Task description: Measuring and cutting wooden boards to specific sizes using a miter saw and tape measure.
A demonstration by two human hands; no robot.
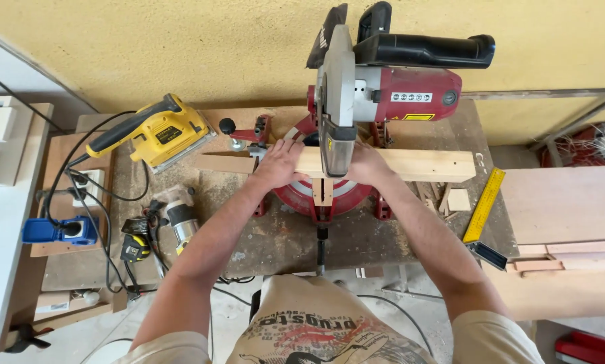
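Both hands are down on the wooden board [410,164], which lies crossways on the red mitre saw [356,101] at the far side of the workbench [282,236]. The left hand [280,164] is spread flat over the board just left of the blade guard, fingers curled over its far edge; the right hand [364,165] presses it just right of the blade, partly hidden by the guard, so how its fingers lie cannot be told. The saw head sits raised, its black handle [427,50] untouched. Here's the worry: both hands sit very near the blade line, and a slip or a kick of the board could drag fingers inward. The long right end overhangs unsupported and might tip. To the left, a yellow sander [155,131] and trailing cables [100,195] clutter the bench; a yellow square [483,205] lies right.
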